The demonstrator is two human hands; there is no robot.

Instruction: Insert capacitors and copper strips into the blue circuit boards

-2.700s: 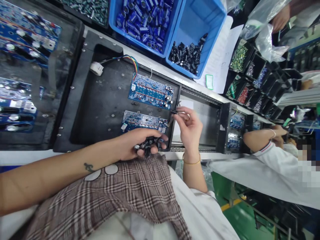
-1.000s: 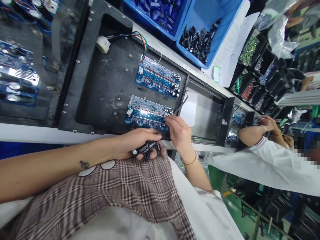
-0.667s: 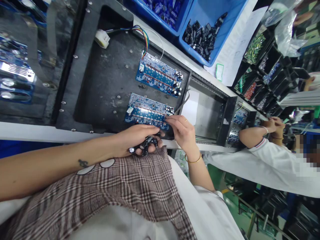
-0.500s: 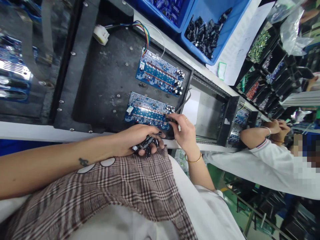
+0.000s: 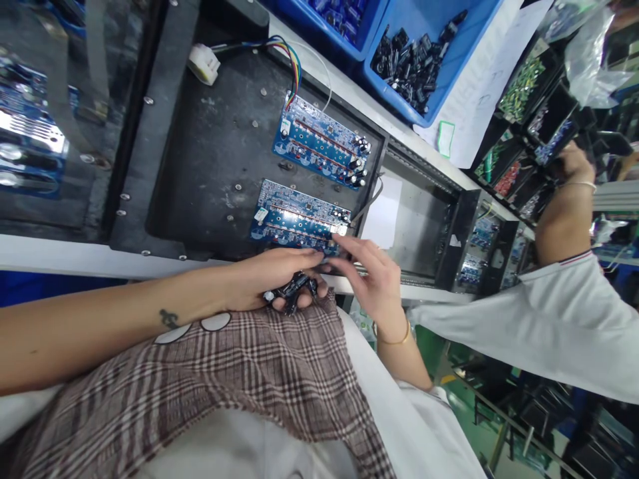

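Note:
My left hand (image 5: 269,273) is closed around several black cylindrical capacitors (image 5: 295,287), palm up at the near edge of the black tray (image 5: 200,166). Beside its fingertips is my right hand (image 5: 372,276), thumb and index finger apart, with no part visible between them. The right index finger reaches over the lower right corner of the nearer blue circuit board (image 5: 299,216). That board lies in the tray with small parts on it. Behind it lies a second blue circuit board (image 5: 319,143), with several capacitors standing at its right end and coloured wires (image 5: 294,66) at its upper left.
A blue bin (image 5: 424,113) of black capacitors stands behind the tray, next to another blue bin (image 5: 367,50) of blue parts. A white connector (image 5: 204,64) lies in the tray. At right, a co-worker's arm (image 5: 566,219) reaches over black bins (image 5: 519,133) of small parts.
My right hand has drawn back from the board's right end toward my left hand, and its fingers have parted. The co-worker's arm has swung out to the bins.

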